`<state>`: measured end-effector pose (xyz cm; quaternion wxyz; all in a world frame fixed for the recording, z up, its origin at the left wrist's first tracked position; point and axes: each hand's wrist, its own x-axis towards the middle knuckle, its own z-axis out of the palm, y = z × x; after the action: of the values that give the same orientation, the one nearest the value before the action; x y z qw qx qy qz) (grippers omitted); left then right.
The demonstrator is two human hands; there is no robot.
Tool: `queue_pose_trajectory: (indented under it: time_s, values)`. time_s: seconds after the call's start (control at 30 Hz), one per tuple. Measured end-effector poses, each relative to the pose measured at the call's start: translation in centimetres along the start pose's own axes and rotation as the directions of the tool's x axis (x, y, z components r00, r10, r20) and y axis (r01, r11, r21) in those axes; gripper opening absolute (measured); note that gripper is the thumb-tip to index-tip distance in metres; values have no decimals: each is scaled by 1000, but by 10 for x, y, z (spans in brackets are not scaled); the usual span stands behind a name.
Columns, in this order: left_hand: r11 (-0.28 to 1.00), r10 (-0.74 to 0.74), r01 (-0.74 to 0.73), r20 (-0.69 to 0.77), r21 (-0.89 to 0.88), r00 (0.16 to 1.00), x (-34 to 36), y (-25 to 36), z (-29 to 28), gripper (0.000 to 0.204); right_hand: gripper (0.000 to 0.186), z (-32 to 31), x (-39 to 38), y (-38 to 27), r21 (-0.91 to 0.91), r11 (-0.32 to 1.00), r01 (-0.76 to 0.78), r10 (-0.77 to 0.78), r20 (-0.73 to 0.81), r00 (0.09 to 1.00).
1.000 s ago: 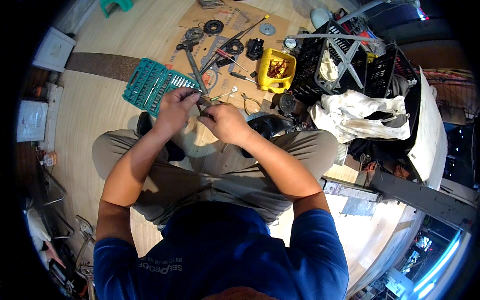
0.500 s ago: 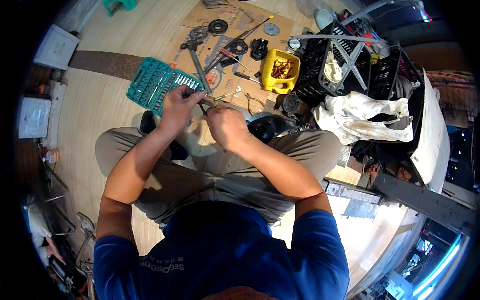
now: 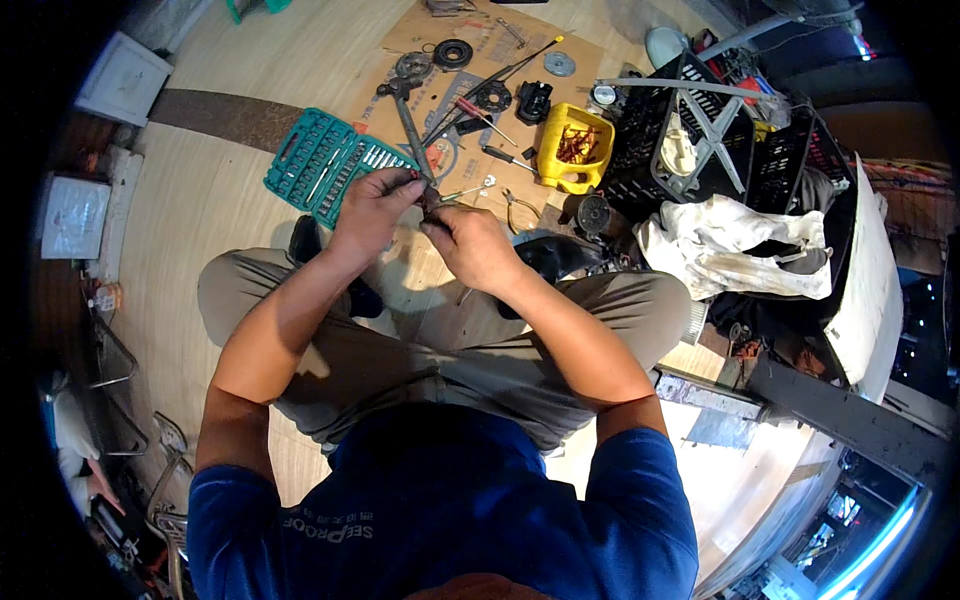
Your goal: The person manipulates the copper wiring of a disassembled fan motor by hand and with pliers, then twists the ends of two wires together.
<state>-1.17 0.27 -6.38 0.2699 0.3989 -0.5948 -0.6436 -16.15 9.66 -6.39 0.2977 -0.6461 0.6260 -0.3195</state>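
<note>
Above the floor in front of my knees, my left hand (image 3: 372, 212) is closed, thumb and fingers pinching one end of a small dark part (image 3: 432, 203). Its exact kind is hidden by the fingers. From the other side my right hand (image 3: 476, 246) is closed around the same part, knuckles up. Just beyond my fingertips the lower end of a long grey metal rod (image 3: 413, 130) shows; whether it touches the part I cannot tell. A green socket set case (image 3: 318, 165) lies opened out beside my left hand. Pliers (image 3: 520, 212) with yellowish handles lie beyond my right hand.
On a cardboard sheet (image 3: 400, 40) lie screwdrivers (image 3: 508, 156), a black ring (image 3: 453, 54) and a grey disc (image 3: 559, 64). A cut yellow jug (image 3: 548, 165) holds reddish screws. Black crates (image 3: 640, 140) and a white cloth (image 3: 725, 245) stand to the right.
The whole view has shifted slightly. My right hand has turned and drawn back a little, its thumb now showing, while my left hand keeps its pinch on the dark part.
</note>
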Motion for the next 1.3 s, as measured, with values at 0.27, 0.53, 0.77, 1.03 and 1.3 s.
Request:
queue_pose_trajectory:
  time_s: [0.27, 0.53, 0.77, 1.03, 1.3]
  values:
    - [987, 25, -10, -91, 159, 996, -2, 2, 5, 14, 17, 8, -1, 2, -67, 997, 34, -37, -40, 999]
    - [999, 38, -37, -35, 32, 999, -2, 5, 11, 13, 15, 7, 0, 11, -285, 958, -6, -1, -25, 1000]
    - [996, -14, 17, 33, -89, 999, 6, -2, -8, 20, 22, -2, 4, 5, 232, 973, 3, 14, -70, 997]
    - [841, 33, 62, 165, -538, 986, 10, -5, -14, 22, 26, -15, 7, 26, 836, 287, -468, 306, 383, 871]
    - [842, 33, 74, 188, -534, 982, 4, 5, -9, 22, 26, -4, 0, 15, 895, -30, -444, 113, 445, 889]
